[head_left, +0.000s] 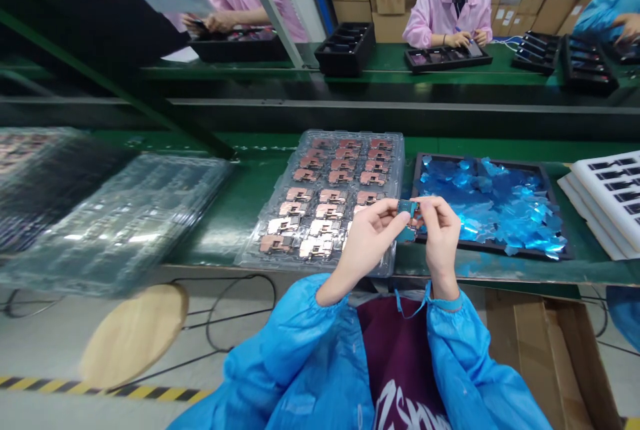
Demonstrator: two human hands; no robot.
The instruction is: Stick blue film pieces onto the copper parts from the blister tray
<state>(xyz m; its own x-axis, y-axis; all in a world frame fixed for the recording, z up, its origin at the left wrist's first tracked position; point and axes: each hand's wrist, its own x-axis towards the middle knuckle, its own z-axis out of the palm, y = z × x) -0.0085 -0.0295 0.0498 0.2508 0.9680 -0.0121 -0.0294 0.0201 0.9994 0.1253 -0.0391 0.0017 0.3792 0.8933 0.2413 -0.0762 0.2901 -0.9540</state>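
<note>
Between the fingers of both hands is a small teal circuit board [407, 206], held above the gap between two trays. My left hand [367, 240] is closed, thumb across the board's face and fingers behind it. My right hand [441, 233] pinches at the board's right edge; its fingertips partly hide what they grip there. Under and beyond my left hand lies a clear plastic tray [399, 153] with rows of copper-coloured circuit boards [333, 195]. To the right, a black shallow tray [487, 248] holds a heap of crumpled blue film pieces [510, 207].
Stacked clear trays [125, 210] stand left, blurred. White foam trays [610, 183] with dark parts sit far right. A wooden stool [135, 337] and an open cardboard box [550, 357] are below the bench edge. Across the bench, co-workers in pink [425, 17] and blue [597, 10] sleeves handle parts.
</note>
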